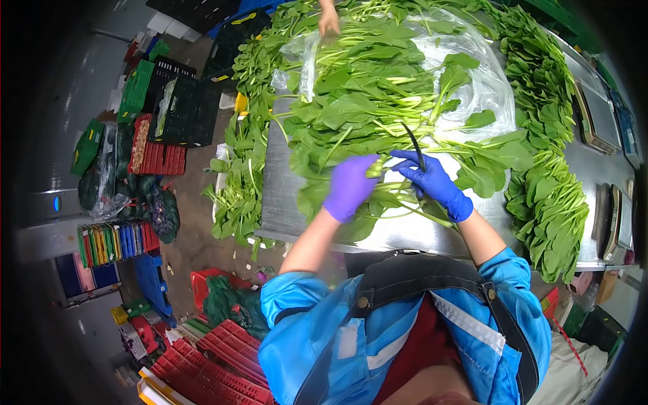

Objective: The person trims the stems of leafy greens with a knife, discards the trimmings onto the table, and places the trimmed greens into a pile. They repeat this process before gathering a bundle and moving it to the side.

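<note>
My left hand (pixel 351 187), in a purple glove and slightly blurred, is closed around a leafy green (pixel 373 169) whose pale cut stem ends stick out toward the right. My right hand (pixel 435 182), gloved too, grips a knife (pixel 412 140) with a thin, dark, curved blade pointing up and away from me. The two hands are close together, low over the near part of a metal table (pixel 280 182). Just beyond them spreads a big heap of leafy greens (pixel 358 111), stems mostly to the right. Fingers hide the knife's handle.
Clear plastic sheeting (pixel 496 88) lies under the heap. Neat rows of greens (pixel 550 189) line the right side; loose ones (pixel 236 196) hang along the left. Another person's hand (pixel 329 21) touches the far greens. Red crates (pixel 209 364) and dark crates (pixel 185 111) stand on the floor.
</note>
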Motion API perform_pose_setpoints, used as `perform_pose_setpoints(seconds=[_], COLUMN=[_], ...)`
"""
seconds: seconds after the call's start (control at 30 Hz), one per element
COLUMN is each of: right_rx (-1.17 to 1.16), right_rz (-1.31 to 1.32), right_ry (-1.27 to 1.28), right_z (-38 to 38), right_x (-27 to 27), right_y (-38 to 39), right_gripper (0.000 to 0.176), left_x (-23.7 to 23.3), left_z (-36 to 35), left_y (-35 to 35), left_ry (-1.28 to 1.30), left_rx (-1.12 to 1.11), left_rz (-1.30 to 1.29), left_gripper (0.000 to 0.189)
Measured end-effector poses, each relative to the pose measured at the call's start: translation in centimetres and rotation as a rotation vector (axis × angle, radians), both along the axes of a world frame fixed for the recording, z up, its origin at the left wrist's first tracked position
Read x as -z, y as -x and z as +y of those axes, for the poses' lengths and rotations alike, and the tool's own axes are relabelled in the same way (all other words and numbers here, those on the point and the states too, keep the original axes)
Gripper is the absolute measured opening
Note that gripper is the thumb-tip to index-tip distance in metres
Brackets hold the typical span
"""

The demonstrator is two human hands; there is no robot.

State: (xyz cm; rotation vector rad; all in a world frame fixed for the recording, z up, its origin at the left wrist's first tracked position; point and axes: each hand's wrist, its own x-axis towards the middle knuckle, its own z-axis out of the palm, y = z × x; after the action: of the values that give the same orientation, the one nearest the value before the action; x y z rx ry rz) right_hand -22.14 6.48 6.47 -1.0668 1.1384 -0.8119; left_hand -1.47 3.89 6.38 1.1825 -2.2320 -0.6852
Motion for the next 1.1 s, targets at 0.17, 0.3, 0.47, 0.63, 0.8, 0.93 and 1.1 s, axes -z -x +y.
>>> perform_pose_setpoints(seconds=[0.17, 0.3, 0.47, 0.63, 0.8, 0.93, 1.1], right_rx=[-0.121, -0.061, 0.215, -0.001, 0.001, 0.022, -0.068], right_rz=[0.71, 0.475, 0.463, 0.729, 0.649, 0.202, 0.167], right_ry=[0.223, 0.207, 0.379, 0.529, 0.417, 0.16, 0.087], right_z=[1.5, 1.7, 1.4, 1.7, 1.2, 1.3, 0.8], right_x=[12.9, 7.3, 4.1, 4.2, 8.6, 5.3, 0.6], right_y=[2.0, 0.7, 1.7, 1.1, 2.6, 2.1, 0.6], right_gripper=[0.034, 0.027, 0.038, 0.049, 0.044, 0.035, 0.029], left_x=[1.1, 4.7, 3.8, 0.4, 0.3, 0.5, -0.5], left_z=[-0.1, -0.1, 0.1, 0.2, 0.7, 0.4, 0.3], left_y=[-1.5, 0.0, 1.2, 1.5, 0.3, 0.1, 0.2], left_ry=[0.007, 0.14, -0.255, -0.332, -0.57, -0.465, -0.337], left_rx=[-0.075, 0.275, 0.291, 0.142, 0.109, 0.114, -0.017], left_rz=[-0.28, 0.031, 0.168, 0.215, 0.423, 0.371, 0.133], left_gripper=[0.021, 0.021, 0.032, 0.024, 0.025, 0.029, 0.023])
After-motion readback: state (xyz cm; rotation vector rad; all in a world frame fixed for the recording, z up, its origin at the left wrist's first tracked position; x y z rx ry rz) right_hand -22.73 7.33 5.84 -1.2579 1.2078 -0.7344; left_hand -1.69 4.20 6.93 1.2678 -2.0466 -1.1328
